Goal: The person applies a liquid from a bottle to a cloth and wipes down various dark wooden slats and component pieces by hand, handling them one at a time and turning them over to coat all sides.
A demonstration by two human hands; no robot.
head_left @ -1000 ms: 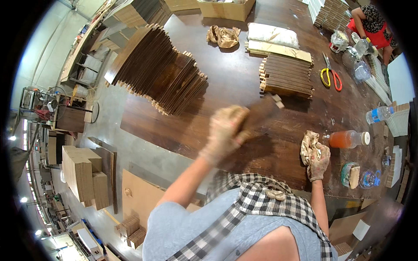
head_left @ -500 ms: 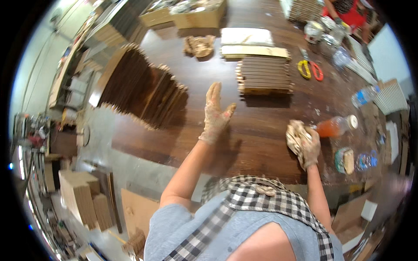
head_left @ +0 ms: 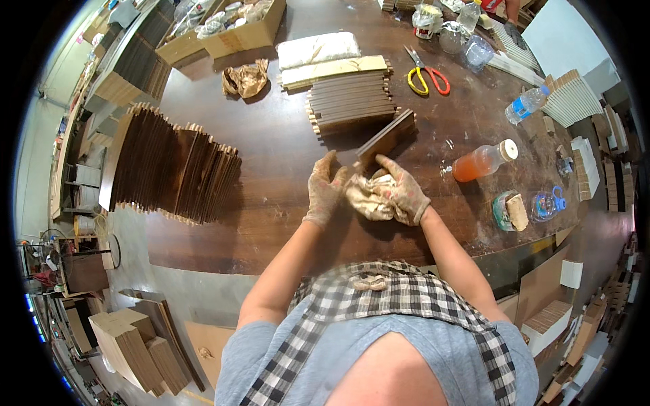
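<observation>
My gloved right hand [head_left: 408, 195] is closed on a crumpled cream cloth [head_left: 369, 197] just above the brown table. One of its fingers reaches the near end of a dark brown wooden board [head_left: 387, 138], which is tilted and slants away to the right. To its left, my gloved left hand [head_left: 323, 189] has thumb and fingers apart, nothing visible between them, close to the cloth and the board's near end. Behind both hands lies a stack of similar boards [head_left: 353, 101] with pale pegged ends. A larger row of boards [head_left: 172, 166] stands at the left.
Scissors [head_left: 425, 73] with yellow and red handles lie beyond the board. On the right are a bottle of orange liquid [head_left: 477, 162], a water bottle [head_left: 527, 105] and a cut bottle [head_left: 508, 210]. Crumpled brown paper [head_left: 245, 79] and a cardboard box [head_left: 247, 34] are at the back left.
My right hand has come left with the cloth, toward my left hand. One board now lies apart from the small stack, at my hands. The view has shifted right.
</observation>
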